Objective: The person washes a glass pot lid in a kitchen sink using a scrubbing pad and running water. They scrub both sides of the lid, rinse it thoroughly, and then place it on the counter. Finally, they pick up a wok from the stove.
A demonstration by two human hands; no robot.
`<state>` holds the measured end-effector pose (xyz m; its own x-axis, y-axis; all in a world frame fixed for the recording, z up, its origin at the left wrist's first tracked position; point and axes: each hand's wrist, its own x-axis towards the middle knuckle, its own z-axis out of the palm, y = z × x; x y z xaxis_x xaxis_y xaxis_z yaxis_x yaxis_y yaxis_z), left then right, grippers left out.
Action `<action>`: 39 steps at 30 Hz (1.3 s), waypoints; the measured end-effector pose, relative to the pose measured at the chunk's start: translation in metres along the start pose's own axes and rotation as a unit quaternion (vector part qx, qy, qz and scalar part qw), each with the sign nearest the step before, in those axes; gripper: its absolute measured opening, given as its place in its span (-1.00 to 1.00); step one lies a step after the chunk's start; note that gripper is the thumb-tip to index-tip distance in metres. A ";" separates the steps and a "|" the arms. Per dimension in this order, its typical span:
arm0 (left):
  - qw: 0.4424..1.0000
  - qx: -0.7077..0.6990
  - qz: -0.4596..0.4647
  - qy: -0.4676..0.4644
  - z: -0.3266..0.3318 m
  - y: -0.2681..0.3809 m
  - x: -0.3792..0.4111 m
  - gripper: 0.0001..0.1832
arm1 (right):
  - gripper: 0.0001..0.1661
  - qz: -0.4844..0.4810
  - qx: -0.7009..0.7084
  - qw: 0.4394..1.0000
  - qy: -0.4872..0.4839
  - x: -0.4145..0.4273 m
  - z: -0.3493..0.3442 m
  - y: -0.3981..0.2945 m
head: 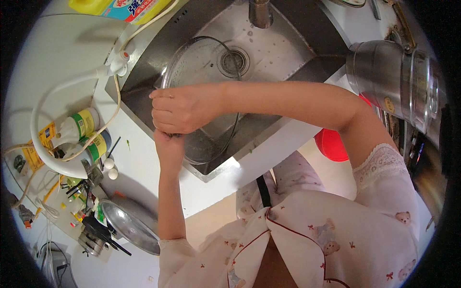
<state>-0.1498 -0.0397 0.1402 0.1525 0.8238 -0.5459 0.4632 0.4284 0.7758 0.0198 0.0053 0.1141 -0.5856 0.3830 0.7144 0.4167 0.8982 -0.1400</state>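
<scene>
A clear round glass lid [207, 147] with a dark rim is tilted over the stainless steel sink [275, 50], its lower end overlapping the sink's front corner. My right hand [183, 108] reaches across from the right, back of the hand up and fingers curled, at the left side of the lid. My left hand [169, 138] comes up from below and meets it there. Most of the left hand's fingers are hidden under my right hand, and so is whatever lies between the two palms. A little dark material shows where the hands meet.
A metal faucet [261, 14] juts over the sink near the drain [232, 63]. At the right stands a large steel pot [389, 81]. Labelled bottles [84, 124], a white curved hose [37, 118] and a metal bowl [126, 223] crowd the left counter. A yellow jug [119, 9] stands at the top.
</scene>
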 end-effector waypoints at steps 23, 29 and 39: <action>0.995 -0.093 0.032 0.021 0.015 -0.074 -0.038 -0.28 | -0.61 0.308 0.027 0.948 -0.075 -0.065 0.000 0.072; 0.997 -0.074 -0.011 -0.007 0.006 -0.059 -0.036 -0.24 | -0.67 0.570 0.054 0.812 -0.111 -0.142 0.022 0.079; 0.984 0.118 0.056 -0.121 -0.022 0.046 0.022 -0.38 | -0.57 0.190 -0.034 0.978 -0.077 -0.022 -0.005 0.019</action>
<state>-0.1440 0.0062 0.1707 0.4031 0.7365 -0.5432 0.6180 0.2187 0.7551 0.0442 0.0128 0.0987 -0.4755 0.7193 0.5064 0.6674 0.6700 -0.3251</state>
